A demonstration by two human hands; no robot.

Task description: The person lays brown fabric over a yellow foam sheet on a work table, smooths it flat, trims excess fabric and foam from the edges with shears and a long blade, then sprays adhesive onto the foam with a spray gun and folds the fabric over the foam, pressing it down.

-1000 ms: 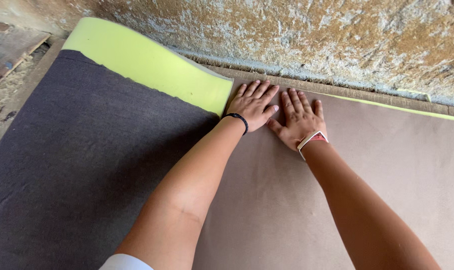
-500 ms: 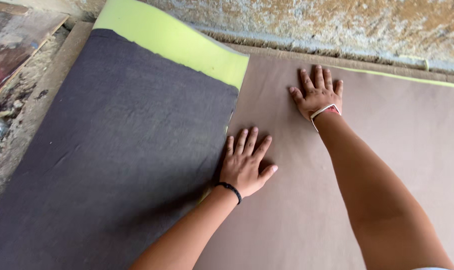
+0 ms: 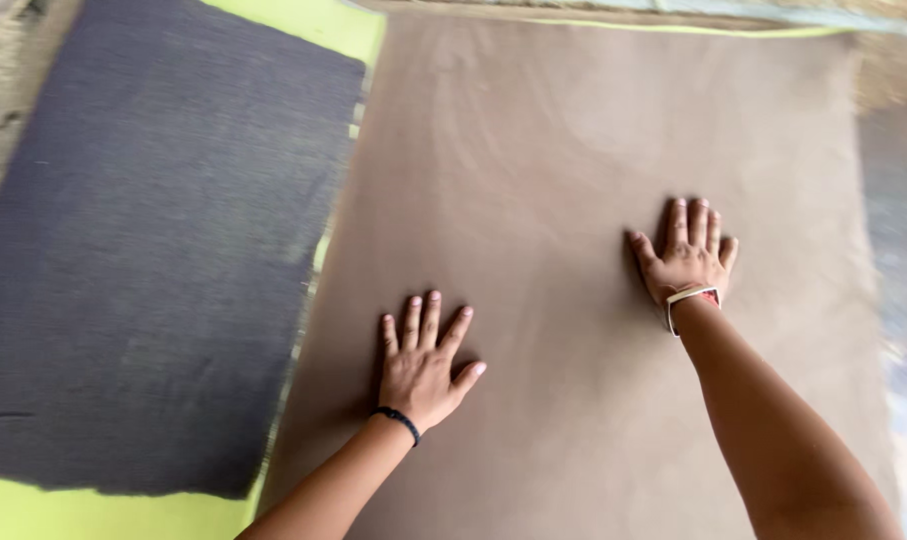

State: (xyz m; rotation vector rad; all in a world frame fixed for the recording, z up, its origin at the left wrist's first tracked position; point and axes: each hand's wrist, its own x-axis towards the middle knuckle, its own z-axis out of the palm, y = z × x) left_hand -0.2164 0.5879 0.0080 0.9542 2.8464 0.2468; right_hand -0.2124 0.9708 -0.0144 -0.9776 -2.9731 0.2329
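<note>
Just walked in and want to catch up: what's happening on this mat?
A person presses both palms flat on a large brown sheet. The left hand, with a dark band at the wrist, lies near the sheet's left edge; the right hand, with a watch, lies further up and to the right. Both have fingers spread and grip nothing. Beside the sheet lies a dark grey fabric piece, and both rest on yellow-green foam.

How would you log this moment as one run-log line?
left hand: flat, palm down on brown sheet | right hand: flat on same sheet | dark grey fabric on yellow-green foam, left of sheet
</note>
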